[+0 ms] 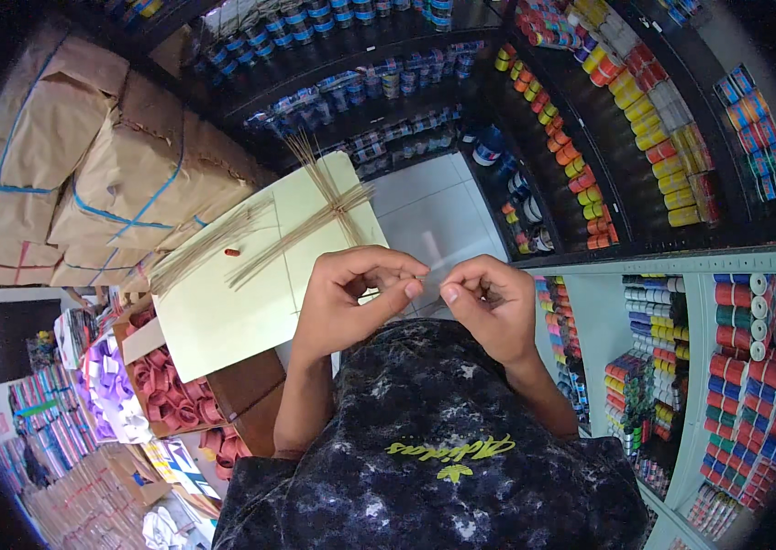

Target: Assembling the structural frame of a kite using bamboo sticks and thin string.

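My left hand (351, 298) and my right hand (493, 307) are raised in front of my chest, a small gap between their fingertips. Each one is closed in a pinch of thumb and forefinger. Whatever is between those fingers is too small and thin to make out. Beyond my left hand, a pale yellow board or tabletop (200, 339) carries a crossed bundle of thin brown sticks (296, 236). More loose sticks (209, 240) lie to its left. A small reddish-brown piece (232, 252) sits between them.
Large brown-paper parcels (122, 174) tied with blue string are stacked at the left. Below them stands a cardboard box of red rolls (172, 390) beside purple and white rolls (105, 390). Dark shelves (360, 60) and a pale shelf unit (590, 312) hold colourful spools (741, 357).
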Tool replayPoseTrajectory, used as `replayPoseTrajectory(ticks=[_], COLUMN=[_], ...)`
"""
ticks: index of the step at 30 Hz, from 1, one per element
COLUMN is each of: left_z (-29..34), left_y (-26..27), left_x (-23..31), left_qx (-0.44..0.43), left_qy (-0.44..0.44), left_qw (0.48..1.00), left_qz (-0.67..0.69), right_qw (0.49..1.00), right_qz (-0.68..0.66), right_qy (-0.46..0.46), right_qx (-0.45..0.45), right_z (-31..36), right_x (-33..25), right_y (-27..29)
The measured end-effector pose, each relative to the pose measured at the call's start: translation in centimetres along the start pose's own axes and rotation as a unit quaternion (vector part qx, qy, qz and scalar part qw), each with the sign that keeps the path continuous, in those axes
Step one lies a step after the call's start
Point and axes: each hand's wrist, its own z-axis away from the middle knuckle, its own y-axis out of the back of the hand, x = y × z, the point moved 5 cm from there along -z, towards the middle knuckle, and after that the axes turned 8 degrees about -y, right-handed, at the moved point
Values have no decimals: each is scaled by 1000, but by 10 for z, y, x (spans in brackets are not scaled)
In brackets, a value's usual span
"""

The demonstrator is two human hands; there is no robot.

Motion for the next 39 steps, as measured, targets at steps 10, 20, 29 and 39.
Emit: replayPoseTrajectory(ticks=[10, 20, 29, 39], left_z=[-2, -2, -1, 1], left_y=[5, 2, -1, 2], left_x=[-7, -9, -9, -6], left_qx=[27, 47, 49, 68], left_qy=[38, 24, 16, 29], left_qw=[999, 998, 999, 997], left_qz=[16, 15, -5, -13], right_qw=[997, 999, 999, 996], right_qz=[61, 20, -7, 34], right_qy=[23, -22, -31, 12], right_qx=[40, 39, 25, 81], right_z=[-4, -6, -6, -5], right_x=[6, 12, 14, 13], right_y=[4, 0, -7, -2])
